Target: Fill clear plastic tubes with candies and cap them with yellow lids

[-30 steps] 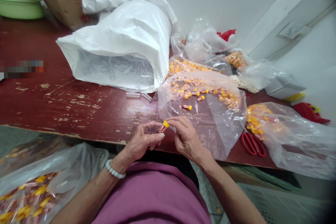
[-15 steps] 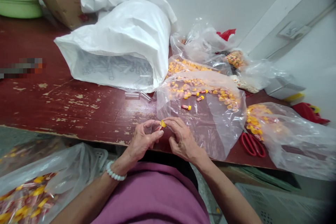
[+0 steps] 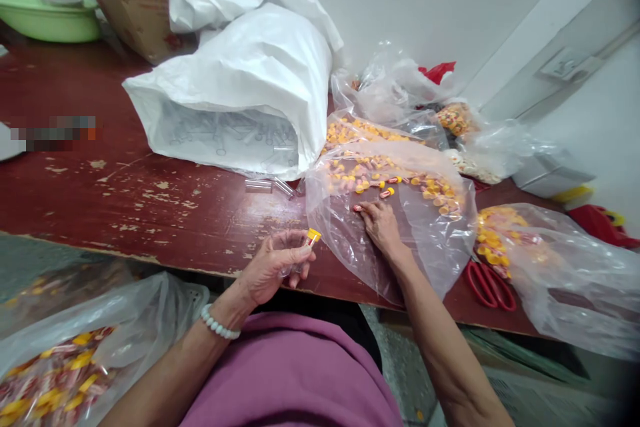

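In the head view, my left hand (image 3: 281,260) is closed around a small clear tube with a yellow cap (image 3: 313,235) and a red label, held above the table's front edge. My right hand (image 3: 384,228) reaches onto the clear plastic bag, its fingertips pinching a small red-labelled vial (image 3: 357,208); the fingers hide that vial's other end. Just beyond lie more yellow-capped vials (image 3: 387,193), with many others heaped inside the bag (image 3: 345,247). Clear empty tubes (image 3: 259,185) rest on the table in front of a white sack (image 3: 265,60), whose mouth shows more tubes.
Red-handled scissors (image 3: 490,285) lie at the right, beside another bag of yellow-capped pieces (image 3: 495,250). Below the table at left sits an open bag of filled tubes (image 3: 60,373). A cardboard box (image 3: 133,0) and green basin (image 3: 55,17) stand at the back left.
My right hand has left the left hand, moved forward and right, and taken hold of the vial on the bag. My left hand still holds its capped tube. The view has shifted slightly.
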### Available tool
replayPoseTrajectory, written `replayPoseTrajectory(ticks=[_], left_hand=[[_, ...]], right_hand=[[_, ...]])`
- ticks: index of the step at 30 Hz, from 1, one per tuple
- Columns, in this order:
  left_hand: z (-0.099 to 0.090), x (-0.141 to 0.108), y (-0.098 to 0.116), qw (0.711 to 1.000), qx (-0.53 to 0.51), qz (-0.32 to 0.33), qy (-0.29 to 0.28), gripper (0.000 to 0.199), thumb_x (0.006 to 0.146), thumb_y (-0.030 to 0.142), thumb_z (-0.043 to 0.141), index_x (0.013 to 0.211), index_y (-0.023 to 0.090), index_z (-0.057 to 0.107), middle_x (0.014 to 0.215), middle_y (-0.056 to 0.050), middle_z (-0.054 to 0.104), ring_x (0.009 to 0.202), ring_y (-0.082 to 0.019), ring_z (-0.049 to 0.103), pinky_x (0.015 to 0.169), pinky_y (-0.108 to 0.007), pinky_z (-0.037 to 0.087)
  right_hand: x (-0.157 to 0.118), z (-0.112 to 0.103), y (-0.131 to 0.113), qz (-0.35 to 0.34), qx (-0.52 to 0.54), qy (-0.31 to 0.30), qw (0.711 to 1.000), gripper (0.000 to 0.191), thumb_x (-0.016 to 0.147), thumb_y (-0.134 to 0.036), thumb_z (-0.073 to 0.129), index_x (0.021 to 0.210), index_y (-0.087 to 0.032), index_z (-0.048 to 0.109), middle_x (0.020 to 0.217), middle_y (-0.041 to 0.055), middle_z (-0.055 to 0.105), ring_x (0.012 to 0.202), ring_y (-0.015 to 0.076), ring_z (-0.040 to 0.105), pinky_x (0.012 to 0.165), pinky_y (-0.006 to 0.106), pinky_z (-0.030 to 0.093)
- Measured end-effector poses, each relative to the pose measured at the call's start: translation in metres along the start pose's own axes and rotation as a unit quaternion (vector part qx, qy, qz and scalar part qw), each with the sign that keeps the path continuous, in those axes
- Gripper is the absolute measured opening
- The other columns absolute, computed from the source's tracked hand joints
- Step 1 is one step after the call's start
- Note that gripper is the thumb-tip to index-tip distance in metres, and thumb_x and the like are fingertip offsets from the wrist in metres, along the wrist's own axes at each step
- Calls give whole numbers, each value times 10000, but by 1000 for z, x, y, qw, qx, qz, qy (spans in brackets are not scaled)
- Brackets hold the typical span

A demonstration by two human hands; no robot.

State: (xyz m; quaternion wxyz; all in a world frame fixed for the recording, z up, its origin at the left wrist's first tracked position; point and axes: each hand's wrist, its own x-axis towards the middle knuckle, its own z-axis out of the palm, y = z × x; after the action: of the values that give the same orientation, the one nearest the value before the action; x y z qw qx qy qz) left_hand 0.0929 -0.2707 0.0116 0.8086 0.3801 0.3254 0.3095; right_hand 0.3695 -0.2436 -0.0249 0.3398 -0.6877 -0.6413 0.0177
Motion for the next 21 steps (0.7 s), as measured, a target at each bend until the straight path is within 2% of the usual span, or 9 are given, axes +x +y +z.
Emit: replayPoseTrajectory(ticks=[2,4,7,10,13,16,19,21], left_hand=[[-1,1,-1,1000,5,-1,-4,328,678,292,745,943,163,602,729,-8,629,481,-75,533,346,-149,356],[-1,2,-2,999,36,13,-4,334,675,303,742,942,150,612,723,-10,625,481,-75,527,355,-158,371],[2,4,-5,993,110,41,0,341,681,310,725,950,131,617,635,16,584,450,-70,490,363,-169,381],[6,5,-8,981,185,57,-7,261,707,303,690,885,130,611,566,38,538,431,-67,456,371,-170,382],[8,3,-10,970,232,67,-17,184,728,293,664,800,142,585,571,38,529,442,-66,458,378,-163,376],[8,1,-10,972,225,69,-27,170,730,283,653,783,153,556,568,45,513,434,-63,446,368,-156,357],[9,0,-8,978,201,55,-26,196,708,276,660,826,150,567,564,46,507,445,-73,450,361,-160,363],[10,-1,-7,979,198,48,-25,225,696,280,665,852,144,577,549,48,508,425,-72,437,354,-164,356]], right_hand=[[-7,-5,-8,2,17,4,1000,208,852,-278,527,952,-182,681,870,85,634,832,213,573,814,396,465],[-18,-17,-35,-15,64,-2,998,235,890,-306,492,1032,-209,653,931,67,631,868,190,582,809,356,476],[-32,-39,-87,-95,175,-62,978,233,902,-241,498,1102,-255,616,1047,56,589,976,175,566,867,343,468],[-40,-51,-121,-177,187,-117,959,309,893,-138,454,1145,-253,592,1035,66,532,982,165,546,842,327,485],[-44,-52,-130,-228,171,-137,949,372,877,-99,430,1199,-240,551,1064,86,529,1014,178,538,845,343,494],[-45,-52,-129,-209,177,-123,954,434,862,-93,443,1262,-256,479,1185,88,539,1086,188,530,910,374,472],[-47,-51,-128,-180,183,-100,961,416,793,-41,431,1141,-241,538,1169,79,548,1089,199,529,909,386,466],[-50,-46,-127,-189,163,-94,964,413,733,-6,413,1045,-227,569,1137,83,544,1084,212,519,903,402,461]])
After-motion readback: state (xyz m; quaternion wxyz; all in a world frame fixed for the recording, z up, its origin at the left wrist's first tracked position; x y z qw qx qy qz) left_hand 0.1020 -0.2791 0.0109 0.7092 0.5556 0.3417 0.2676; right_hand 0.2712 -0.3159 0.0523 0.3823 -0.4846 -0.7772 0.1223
